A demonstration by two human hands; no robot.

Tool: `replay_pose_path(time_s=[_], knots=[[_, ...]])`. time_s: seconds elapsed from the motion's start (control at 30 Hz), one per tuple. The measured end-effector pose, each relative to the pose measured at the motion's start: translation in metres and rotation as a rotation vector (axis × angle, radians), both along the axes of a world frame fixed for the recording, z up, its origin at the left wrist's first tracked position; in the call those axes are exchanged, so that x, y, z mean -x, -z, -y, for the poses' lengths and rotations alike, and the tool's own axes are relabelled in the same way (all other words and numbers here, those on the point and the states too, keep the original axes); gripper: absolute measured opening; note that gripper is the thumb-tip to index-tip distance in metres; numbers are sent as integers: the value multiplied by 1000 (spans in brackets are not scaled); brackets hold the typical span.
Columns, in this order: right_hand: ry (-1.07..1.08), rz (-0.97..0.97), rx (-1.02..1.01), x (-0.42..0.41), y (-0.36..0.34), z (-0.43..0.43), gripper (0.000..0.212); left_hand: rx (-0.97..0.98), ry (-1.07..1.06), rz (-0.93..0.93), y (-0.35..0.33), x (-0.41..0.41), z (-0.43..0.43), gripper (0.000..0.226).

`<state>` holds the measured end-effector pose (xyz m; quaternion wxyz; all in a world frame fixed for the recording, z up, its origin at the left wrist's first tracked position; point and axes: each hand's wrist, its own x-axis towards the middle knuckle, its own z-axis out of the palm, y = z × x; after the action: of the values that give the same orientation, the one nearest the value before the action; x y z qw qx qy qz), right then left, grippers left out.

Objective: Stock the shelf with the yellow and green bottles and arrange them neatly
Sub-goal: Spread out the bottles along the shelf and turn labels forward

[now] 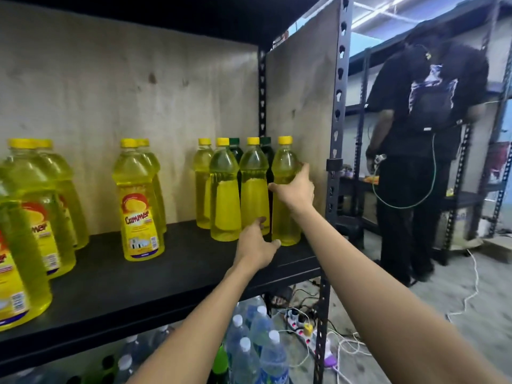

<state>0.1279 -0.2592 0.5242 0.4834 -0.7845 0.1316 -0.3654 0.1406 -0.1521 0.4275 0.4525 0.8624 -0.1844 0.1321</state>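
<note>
Several yellow bottles stand on the black shelf. A tight group at the right end has two dark green bottles behind it. My right hand holds the rightmost yellow bottle at mid-height, thumb on its left side and fingers round its right. My left hand is low beside that bottle's base, its fingers loosely spread, touching the foot of the neighbouring yellow bottle. Larger labelled yellow bottles stand in the middle and at the left of the shelf.
A metal upright and a wooden side panel close the shelf on the right. Clear water bottles and a power strip with cables lie on the floor below. A person in black stands at the right.
</note>
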Motion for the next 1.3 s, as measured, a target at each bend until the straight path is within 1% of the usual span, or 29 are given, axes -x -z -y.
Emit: replay_pose_path(time_s=[0.07, 0.17, 0.23, 0.33, 0.4, 0.47, 0.53, 0.63, 0.7, 0.8, 0.97, 1.1, 1.2, 1.3], knots=[[-30, -49, -47, -7, -1, 7, 94, -12, 9, -9, 2, -5, 4, 73], [-49, -93, -45, -10, 2, 13, 92, -13, 14, -27, 5, -9, 6, 74], [-15, -63, -28, -5, 3, 11, 88, 9, 14, -40, 6, -10, 5, 75], [72, 16, 17, 13, 4, -1, 71, 48, 21, -59, 6, -7, 3, 82], [88, 58, 57, 27, 7, -15, 66, 72, 39, -44, 4, 0, -4, 87], [86, 105, 92, 40, 8, -28, 69, 115, 64, -10, -2, 11, -15, 90], [78, 132, 115, 49, 9, -42, 73, 158, 105, 10, -6, 26, -30, 87], [38, 122, 95, 57, 9, -68, 76, 199, 130, 24, -10, 42, -54, 65], [10, 103, 72, 59, 9, -88, 80, 211, 94, 37, -14, 49, -74, 60], [-23, 88, 91, 62, 8, -120, 87, 213, 33, 51, -15, 56, -109, 62], [-88, 53, 112, 61, 4, -170, 91, 159, -30, 80, -19, 62, -166, 59], [-134, 35, 120, 58, 1, -208, 93, 136, -58, 73, -22, 60, -210, 69], [-168, 27, 135, 53, -1, -230, 90, 119, -83, 44, -23, 57, -238, 78], [-169, 27, 162, 49, 0, -248, 90, 112, -65, 21, -24, 54, -257, 79]])
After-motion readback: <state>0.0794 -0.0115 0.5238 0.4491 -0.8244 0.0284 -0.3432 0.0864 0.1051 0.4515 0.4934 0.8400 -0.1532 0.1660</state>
